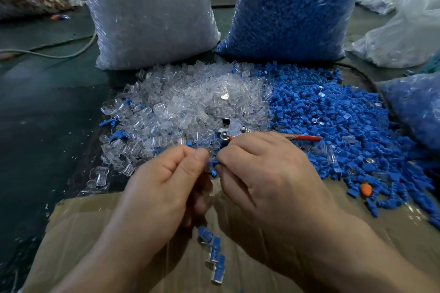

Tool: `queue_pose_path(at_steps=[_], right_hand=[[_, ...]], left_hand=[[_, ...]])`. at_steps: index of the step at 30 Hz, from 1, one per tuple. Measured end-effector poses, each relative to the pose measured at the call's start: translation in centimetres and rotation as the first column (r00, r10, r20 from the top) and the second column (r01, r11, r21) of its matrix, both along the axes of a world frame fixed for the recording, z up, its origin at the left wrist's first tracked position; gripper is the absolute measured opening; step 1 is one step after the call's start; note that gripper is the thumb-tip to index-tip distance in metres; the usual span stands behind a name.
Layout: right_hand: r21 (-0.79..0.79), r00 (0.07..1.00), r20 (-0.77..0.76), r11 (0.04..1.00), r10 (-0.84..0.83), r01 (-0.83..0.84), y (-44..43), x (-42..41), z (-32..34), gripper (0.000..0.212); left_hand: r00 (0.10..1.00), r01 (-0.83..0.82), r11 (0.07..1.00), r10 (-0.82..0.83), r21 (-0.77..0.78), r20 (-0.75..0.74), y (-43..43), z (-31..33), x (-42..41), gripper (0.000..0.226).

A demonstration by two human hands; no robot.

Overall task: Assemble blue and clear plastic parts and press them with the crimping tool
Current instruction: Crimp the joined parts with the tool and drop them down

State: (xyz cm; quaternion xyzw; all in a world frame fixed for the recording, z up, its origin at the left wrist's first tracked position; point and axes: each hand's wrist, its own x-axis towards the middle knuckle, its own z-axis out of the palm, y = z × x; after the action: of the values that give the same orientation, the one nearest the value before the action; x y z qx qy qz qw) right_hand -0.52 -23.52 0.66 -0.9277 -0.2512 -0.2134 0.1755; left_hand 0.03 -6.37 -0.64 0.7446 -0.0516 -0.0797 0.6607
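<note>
Head view: the two hands meet at the middle, above the far edge of a cardboard sheet (95, 233). The right hand (269, 178) pinches a blue part (214, 165) between thumb and forefinger. The left hand (166, 181), its fingers curled, pinches what looks like a clear part (206, 162) against it; that piece is blurred. The fingertips of both hands nearly touch.

Just beyond the right hand lies the crimping tool (234, 129), metal head toward the left and red handle pointing right, partly hidden by the knuckles. It sits where the clear pile (190, 102) meets the blue pile (333, 121).

Below the hands, on the cardboard, a short row of assembled pieces (213, 252) lies end to end, each blue inside clear.

Behind the piles stand two full plastic bags side by side: a bag of clear parts (147, 14) on the left, labelled "SJ 017", and a bag of blue parts (292, 7) on the right. One orange piece (366, 189) lies at the near edge of the blue pile. A pale cable (59, 54) runs along the left.
</note>
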Motion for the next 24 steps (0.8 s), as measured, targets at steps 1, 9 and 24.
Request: queue_pose_path(at_steps=[1,9,24], right_hand=[[0.021,1.0,-0.009,1.0,0.011,-0.011,0.2,-0.1,0.0,0.024],[0.627,0.423,-0.778,0.626,0.465,0.464,0.6,-0.9,1.7,0.021],[-0.224,0.946,-0.23,0.958,-0.228,0.176,1.9,0.0,-1.7,0.029]], left_hand=[[0.999,0.042,0.999,-0.042,0.003,-0.021,0.1,0.0,0.1,0.044],[0.93,0.262,0.964,-0.264,0.043,0.255,1.7,0.3,0.0,0.014],[0.906,0.049,0.667,-0.342,0.743,0.248,3.1,0.4,1.3,0.025]])
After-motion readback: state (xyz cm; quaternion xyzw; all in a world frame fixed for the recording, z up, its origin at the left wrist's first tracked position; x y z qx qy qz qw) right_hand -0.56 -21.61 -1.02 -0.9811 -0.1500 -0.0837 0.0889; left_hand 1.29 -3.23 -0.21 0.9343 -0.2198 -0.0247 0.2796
